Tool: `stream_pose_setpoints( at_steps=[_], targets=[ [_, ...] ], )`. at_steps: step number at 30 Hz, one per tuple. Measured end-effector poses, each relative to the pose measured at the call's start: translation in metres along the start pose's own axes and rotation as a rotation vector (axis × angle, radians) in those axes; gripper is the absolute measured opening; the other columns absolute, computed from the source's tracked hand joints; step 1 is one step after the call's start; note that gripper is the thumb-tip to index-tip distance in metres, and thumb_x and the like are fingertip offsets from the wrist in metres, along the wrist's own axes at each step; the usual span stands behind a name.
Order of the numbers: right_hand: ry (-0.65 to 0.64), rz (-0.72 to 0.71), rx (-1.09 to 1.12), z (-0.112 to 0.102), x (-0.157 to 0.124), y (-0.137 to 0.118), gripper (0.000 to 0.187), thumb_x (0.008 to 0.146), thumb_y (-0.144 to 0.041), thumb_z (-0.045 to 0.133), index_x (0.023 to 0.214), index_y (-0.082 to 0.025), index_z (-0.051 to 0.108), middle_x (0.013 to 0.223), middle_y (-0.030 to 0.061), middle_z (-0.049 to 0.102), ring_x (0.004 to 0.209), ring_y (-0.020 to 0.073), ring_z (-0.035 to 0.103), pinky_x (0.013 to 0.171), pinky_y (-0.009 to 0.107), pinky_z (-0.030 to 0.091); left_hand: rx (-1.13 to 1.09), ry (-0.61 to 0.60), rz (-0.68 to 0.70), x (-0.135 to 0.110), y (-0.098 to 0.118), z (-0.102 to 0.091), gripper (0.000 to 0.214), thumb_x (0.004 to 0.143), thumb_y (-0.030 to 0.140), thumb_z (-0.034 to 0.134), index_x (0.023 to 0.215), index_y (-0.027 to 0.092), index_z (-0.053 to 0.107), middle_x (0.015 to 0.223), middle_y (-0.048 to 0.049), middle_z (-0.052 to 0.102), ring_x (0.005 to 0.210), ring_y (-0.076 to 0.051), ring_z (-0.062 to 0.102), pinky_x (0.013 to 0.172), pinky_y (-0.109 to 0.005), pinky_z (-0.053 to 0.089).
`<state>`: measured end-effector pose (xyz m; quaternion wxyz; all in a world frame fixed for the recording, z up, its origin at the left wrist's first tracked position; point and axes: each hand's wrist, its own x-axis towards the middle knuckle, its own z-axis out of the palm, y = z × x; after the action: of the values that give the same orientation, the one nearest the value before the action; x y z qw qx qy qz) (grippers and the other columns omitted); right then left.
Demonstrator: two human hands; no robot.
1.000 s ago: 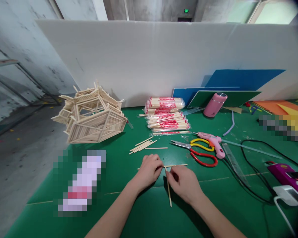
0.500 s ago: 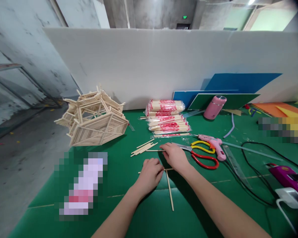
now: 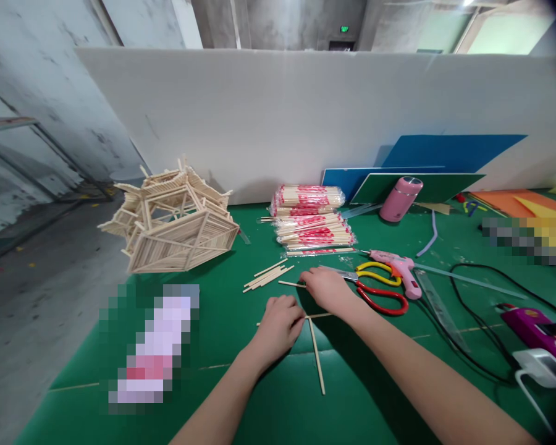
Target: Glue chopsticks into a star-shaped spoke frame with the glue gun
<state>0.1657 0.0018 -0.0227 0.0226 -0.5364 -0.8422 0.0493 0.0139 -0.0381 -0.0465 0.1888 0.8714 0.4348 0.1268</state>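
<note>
My left hand [image 3: 280, 322] is closed, its fingertips pinching a thin wooden stick near a joint on the green table. That crosswise stick [image 3: 320, 316] shows on both sides of the hand. From the joint a second stick [image 3: 317, 356] runs down toward me, its far end by my fingertips. Just above and to the right, my right hand [image 3: 327, 288] has its fingers closed on another wooden stick [image 3: 291, 283], which points left. Beyond the hands lies a small pile of loose sticks [image 3: 266, 278]. Scissors [image 3: 382, 303] with red and yellow handles lie right beside my right hand.
A stick-built model [image 3: 180, 228] stands at the left. Plastic-wrapped stick bundles [image 3: 312, 228] lie at the back. To the right are a pink glue gun [image 3: 401, 271], a pink bottle [image 3: 401, 199], black cables and a purple power strip [image 3: 535, 330]. A white board [image 3: 259, 123] closes the back.
My right hand has shifted slightly right, drawing its stick along, so the stick's left end is farther from the loose pile. My left hand stays on the joint.
</note>
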Motion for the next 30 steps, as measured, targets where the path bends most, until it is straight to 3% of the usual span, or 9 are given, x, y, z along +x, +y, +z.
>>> stream_pose_setpoints(
  at_steps=[8, 14, 16, 19, 21, 25, 30],
  targets=[
    [-0.024, 0.037, 0.130, -0.003, -0.002, 0.003, 0.016, 0.076, -0.009, 0.044, 0.086, -0.011, 0.056, 0.080, 0.0116, 0.061, 0.076, 0.0202, 0.056, 0.062, 0.026, 0.035, -0.009, -0.013, 0.008, -0.001, -0.001, -0.001, 0.022, 0.082, 0.024, 0.040, 0.076, 0.019, 0.061, 0.075, -0.0029, 0.052, 0.077, -0.016, 0.046, 0.069, -0.030, 0.030],
    [0.053, 0.045, 0.390, -0.008, -0.015, 0.027, 0.019, 0.086, -0.020, 0.032, 0.093, -0.017, 0.049, 0.082, 0.0029, 0.057, 0.072, 0.0115, 0.053, 0.063, 0.020, 0.039, -0.041, -0.026, 0.007, -0.002, 0.000, -0.003, 0.022, 0.082, 0.023, 0.040, 0.076, 0.020, 0.061, 0.076, -0.0028, 0.053, 0.078, -0.016, 0.046, 0.070, -0.030, 0.030],
    [0.072, 0.064, 0.570, -0.007, -0.023, 0.035, 0.019, 0.087, -0.024, 0.030, 0.092, -0.018, 0.047, 0.073, -0.0005, 0.053, 0.064, 0.0101, 0.051, 0.056, 0.019, 0.039, -0.043, -0.026, 0.009, -0.002, 0.001, -0.003, 0.022, 0.081, 0.022, 0.040, 0.076, 0.020, 0.061, 0.076, -0.0028, 0.053, 0.077, -0.016, 0.046, 0.070, -0.030, 0.031],
    [0.126, 0.147, 1.039, -0.001, -0.035, 0.040, 0.015, 0.083, -0.031, 0.039, 0.087, -0.019, 0.047, 0.066, -0.0037, 0.046, 0.058, 0.0096, 0.047, 0.052, 0.020, 0.039, -0.035, -0.022, 0.014, -0.001, 0.001, -0.003, 0.022, 0.081, 0.020, 0.040, 0.076, 0.020, 0.061, 0.075, -0.0028, 0.053, 0.076, -0.016, 0.047, 0.070, -0.030, 0.031],
    [0.141, 0.189, 1.230, 0.002, -0.042, 0.039, 0.015, 0.080, -0.034, 0.045, 0.081, -0.019, 0.048, 0.063, -0.0047, 0.043, 0.056, 0.0088, 0.045, 0.051, 0.020, 0.037, -0.036, -0.013, 0.014, -0.002, 0.001, -0.003, 0.022, 0.080, 0.020, 0.040, 0.075, 0.020, 0.061, 0.073, -0.0026, 0.053, 0.075, -0.016, 0.047, 0.069, -0.030, 0.032],
    [0.180, 0.265, 1.352, 0.004, -0.048, 0.027, 0.020, 0.078, -0.037, 0.048, 0.078, -0.018, 0.050, 0.067, -0.0024, 0.051, 0.054, 0.0076, 0.043, 0.048, 0.020, 0.033, -0.112, 0.065, -0.004, -0.003, 0.002, -0.002, 0.016, 0.076, 0.020, 0.045, 0.076, 0.019, 0.061, 0.072, -0.0027, 0.053, 0.074, -0.016, 0.048, 0.069, -0.030, 0.034],
    [0.197, 0.296, 1.499, 0.005, -0.038, -0.004, 0.024, 0.071, -0.034, 0.057, 0.087, -0.018, 0.050, 0.059, -0.0048, 0.054, 0.049, 0.0078, 0.045, 0.049, 0.020, 0.034, -0.394, 0.238, -0.094, -0.001, 0.006, -0.003, 0.018, 0.076, 0.021, 0.045, 0.083, 0.016, 0.060, 0.075, -0.0039, 0.053, 0.073, -0.015, 0.050, 0.065, -0.027, 0.039]
  ],
)
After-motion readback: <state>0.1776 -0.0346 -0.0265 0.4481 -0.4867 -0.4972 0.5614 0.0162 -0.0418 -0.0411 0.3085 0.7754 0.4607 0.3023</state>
